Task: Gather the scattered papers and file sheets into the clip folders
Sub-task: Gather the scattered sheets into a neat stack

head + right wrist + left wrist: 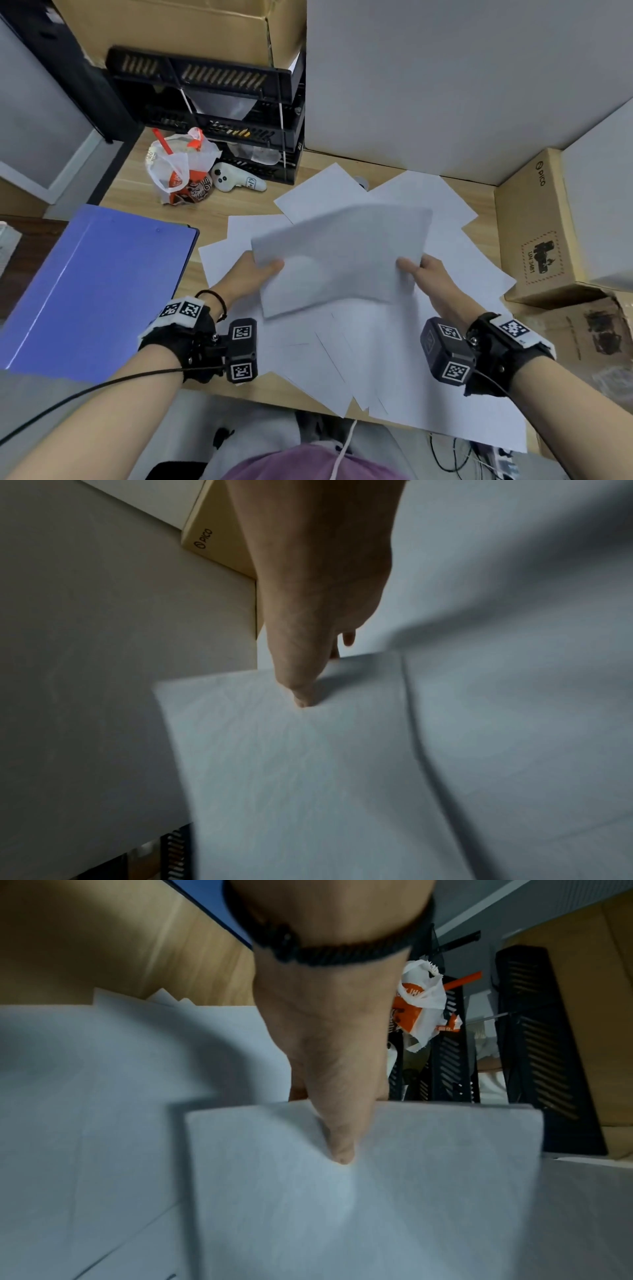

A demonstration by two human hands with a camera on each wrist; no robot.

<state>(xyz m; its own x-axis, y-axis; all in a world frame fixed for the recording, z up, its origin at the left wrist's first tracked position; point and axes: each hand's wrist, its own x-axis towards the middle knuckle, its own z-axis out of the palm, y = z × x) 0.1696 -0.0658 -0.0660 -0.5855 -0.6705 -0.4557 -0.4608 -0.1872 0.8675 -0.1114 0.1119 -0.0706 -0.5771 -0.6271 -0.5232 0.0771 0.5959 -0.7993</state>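
A thin stack of white sheets (342,257) hangs in the air above the desk, held at both ends. My left hand (255,270) pinches its left edge, thumb on top (337,1139). My right hand (419,270) pinches the right edge, thumb pressed on the paper (301,693). Beneath lie several scattered white papers (394,342), spread across the wooden desk (219,205). A closed blue clip folder (92,284) lies flat at the left, apart from both hands.
A black plastic crate (219,102) with cardboard on it stands at the back. A bagged drink cup (178,168) and a white controller (236,180) sit before it. A PICO carton (537,222) and a white board (462,85) bound the right and back.
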